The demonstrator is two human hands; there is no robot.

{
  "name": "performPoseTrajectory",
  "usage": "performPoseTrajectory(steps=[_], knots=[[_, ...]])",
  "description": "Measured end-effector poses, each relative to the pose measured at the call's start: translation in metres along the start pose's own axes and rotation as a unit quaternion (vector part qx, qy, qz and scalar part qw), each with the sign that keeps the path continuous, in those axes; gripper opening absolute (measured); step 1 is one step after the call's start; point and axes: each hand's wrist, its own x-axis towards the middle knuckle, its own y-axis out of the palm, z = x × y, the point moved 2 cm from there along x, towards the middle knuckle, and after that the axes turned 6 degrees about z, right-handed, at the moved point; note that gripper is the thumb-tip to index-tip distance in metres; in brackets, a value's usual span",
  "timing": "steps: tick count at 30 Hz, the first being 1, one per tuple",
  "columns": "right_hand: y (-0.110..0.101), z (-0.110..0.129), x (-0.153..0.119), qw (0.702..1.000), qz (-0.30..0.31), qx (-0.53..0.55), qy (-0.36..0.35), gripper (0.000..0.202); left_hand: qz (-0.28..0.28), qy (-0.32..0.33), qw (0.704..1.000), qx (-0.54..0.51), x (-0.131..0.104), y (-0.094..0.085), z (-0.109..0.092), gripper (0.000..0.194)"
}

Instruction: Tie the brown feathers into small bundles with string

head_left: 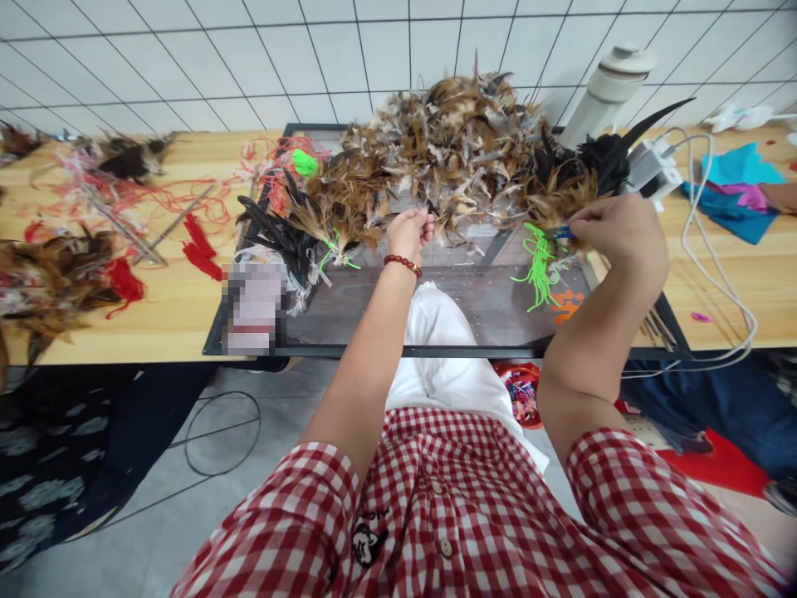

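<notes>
My left hand (411,236), with a red bead bracelet (402,264) at its wrist, is closed in a pinch in front of the pile of brown feathers (454,145). A small dark tip shows at its fingertips, too small to name. My right hand (626,241) is closed on a small blue tool (560,232), mostly hidden by the fingers. Just left of that tool, bright green strings (540,270) lie over the tray's right side. Black feathers (607,162) lie behind the right hand. Tied feather bundles with green string (333,253) rest left of my left hand.
A black-framed glass tray (374,352) lies on the wooden table (180,324). A pale bottle (607,95) stands behind, beside a white charger (653,170) with a looped cable (691,241). Red strings (202,249) and more feathers (56,274) lie left. A red basket (529,415) is below.
</notes>
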Motion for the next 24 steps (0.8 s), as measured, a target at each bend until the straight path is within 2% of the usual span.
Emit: performPoseTrajectory(steps=[2, 5, 9, 14, 16, 21, 24], knots=[[-0.003, 0.001, -0.003, 0.997, -0.001, 0.077, 0.031, 0.025, 0.002, 0.003, 1.000, 0.001, 0.000, 0.000, 0.001, 0.019], [0.000, 0.013, -0.004, 0.992, -0.029, 0.122, -0.015, 0.029, 0.006, 0.005, 1.000, 0.006, 0.000, 0.000, 0.001, 0.019], [0.024, 0.032, 0.007, 0.998, 0.018, 0.017, -0.053, 0.021, 0.004, 0.002, 1.000, 0.008, 0.000, -0.001, 0.001, 0.018], [0.049, 0.048, 0.014, 0.991, 0.102, -0.087, -0.026, 0.006, -0.003, -0.002, 1.000, 0.002, 0.000, -0.001, 0.000, 0.022], [0.047, 0.049, 0.012, 0.985, 0.139, -0.103, -0.007, 0.005, -0.002, -0.003, 1.000, 0.001, 0.000, -0.001, 0.000, 0.019], [0.023, 0.027, 0.007, 0.990, 0.136, -0.035, 0.007, 0.012, 0.000, -0.001, 1.000, -0.001, -0.001, 0.001, -0.001, 0.017], [0.018, 0.010, 0.008, 0.980, 0.197, -0.027, 0.013, 0.023, -0.002, -0.004, 1.000, -0.001, 0.000, 0.001, 0.000, 0.016]])
